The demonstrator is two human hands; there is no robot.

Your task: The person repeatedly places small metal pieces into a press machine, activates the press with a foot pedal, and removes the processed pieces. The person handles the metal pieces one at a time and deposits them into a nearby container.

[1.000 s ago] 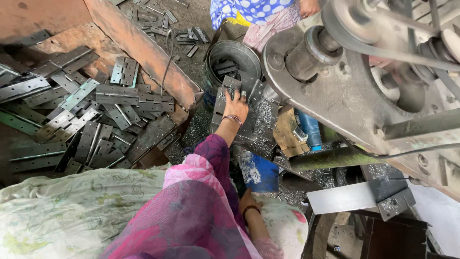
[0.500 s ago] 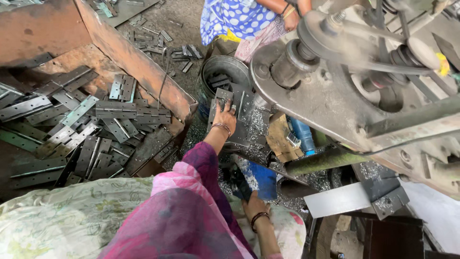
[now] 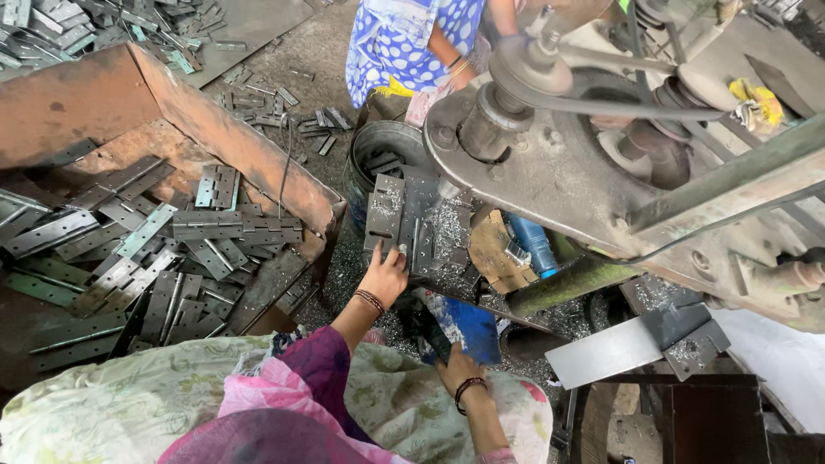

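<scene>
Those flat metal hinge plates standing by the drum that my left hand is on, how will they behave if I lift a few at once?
The hinge plates look like stiff punched steel, so probably no flex. Under the left hand they stand as a loose stack, so likely heavy and apt to slide apart. Metal shavings lie around them, so edges may be sharp or gritty.

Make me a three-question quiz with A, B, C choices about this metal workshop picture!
1. Where is the left hand?
A. On the upright metal plates by the dark bucket
B. Inside the rusty bin
C. On the belt wheel

2. What colour is the sheet under the right hand?
A. Yellow
B. Blue
C. White

3. How do the hinge plates in the rusty bin lie?
A. Neatly stacked
B. Hung on hooks
C. In a loose heap

Answers: 1 A, its fingers touch the plates' lower edge. 2 B, a blue sheet lies beside it. 3 C, they point every way.
</scene>
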